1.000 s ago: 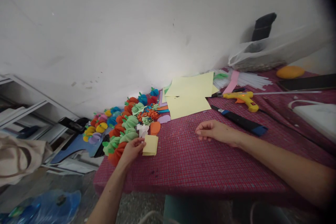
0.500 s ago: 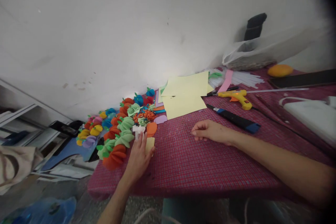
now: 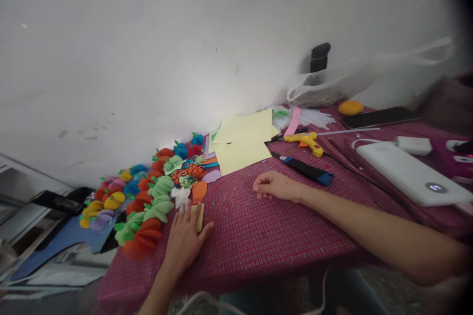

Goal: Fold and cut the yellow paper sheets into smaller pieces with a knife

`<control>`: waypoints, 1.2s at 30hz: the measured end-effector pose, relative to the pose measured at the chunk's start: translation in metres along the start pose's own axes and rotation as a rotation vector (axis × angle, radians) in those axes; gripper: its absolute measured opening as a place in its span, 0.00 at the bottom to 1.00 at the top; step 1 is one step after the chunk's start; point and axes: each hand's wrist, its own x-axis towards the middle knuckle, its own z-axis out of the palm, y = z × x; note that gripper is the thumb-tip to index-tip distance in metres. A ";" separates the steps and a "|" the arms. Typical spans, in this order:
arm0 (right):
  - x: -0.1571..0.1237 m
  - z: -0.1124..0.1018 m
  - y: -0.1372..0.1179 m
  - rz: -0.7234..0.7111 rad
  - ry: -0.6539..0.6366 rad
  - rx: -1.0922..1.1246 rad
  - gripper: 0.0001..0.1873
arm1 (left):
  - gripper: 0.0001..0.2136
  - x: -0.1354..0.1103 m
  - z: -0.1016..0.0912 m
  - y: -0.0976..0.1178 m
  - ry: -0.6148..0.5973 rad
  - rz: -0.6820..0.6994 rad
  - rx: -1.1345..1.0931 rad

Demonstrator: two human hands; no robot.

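Observation:
My left hand [image 3: 185, 238] lies flat with its fingers spread, partly over a small stack of pale yellow paper pieces [image 3: 200, 217] near the table's left front. Just beyond its fingertips are white cut pieces [image 3: 181, 196] and an orange piece [image 3: 200, 192]. On the patterned red tablecloth, my right hand [image 3: 275, 186] rests with its fingers curled in and the thumb near the index finger; nothing shows in it. Closest to it is a box cutter [image 3: 305, 168] with a dark blue handle. Large pale yellow sheets [image 3: 242, 150] lie behind both hands.
Colourful layered paper or felt fruits [image 3: 158, 206] crowd the left edge. A yellow glue gun [image 3: 305, 141], glue sticks [image 3: 318, 119], a black phone [image 3: 382, 117], a white power bank [image 3: 410, 172] and a plastic bag [image 3: 332, 91] sit at the right. A wall stands behind.
The view has swung right, so the table's things appear further left and the power bank shows more fully. My left hand's fingers lie flatter beside the yellow pieces; the right hand stays curled.

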 end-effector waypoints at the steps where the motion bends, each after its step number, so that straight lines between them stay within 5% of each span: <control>1: 0.001 -0.001 0.001 -0.016 0.021 -0.031 0.11 | 0.28 0.003 -0.007 0.008 0.064 -0.017 0.029; 3: 0.003 -0.002 0.003 -0.038 0.060 -0.105 0.10 | 0.26 0.014 -0.019 0.028 0.153 -0.008 0.026; 6: 0.005 0.001 0.002 -0.062 0.092 -0.185 0.08 | 0.23 0.040 -0.029 0.063 0.128 0.150 -0.078; 13: 0.015 -0.015 -0.028 -0.078 0.167 -0.593 0.09 | 0.26 0.104 -0.006 0.114 0.119 0.156 -0.204; 21: 0.085 -0.084 -0.039 0.270 0.515 -0.894 0.22 | 0.29 0.108 0.024 0.104 0.006 0.138 -0.287; 28: 0.118 -0.087 -0.023 0.386 0.589 -0.890 0.30 | 0.28 0.111 0.027 0.102 0.010 0.130 -0.347; 33: 0.119 -0.083 -0.027 0.345 0.575 -0.824 0.17 | 0.26 0.111 0.021 0.100 0.034 0.136 -0.390; 36: 0.112 -0.087 -0.037 0.246 0.553 -0.756 0.14 | 0.23 0.114 0.009 0.093 0.166 0.075 -0.429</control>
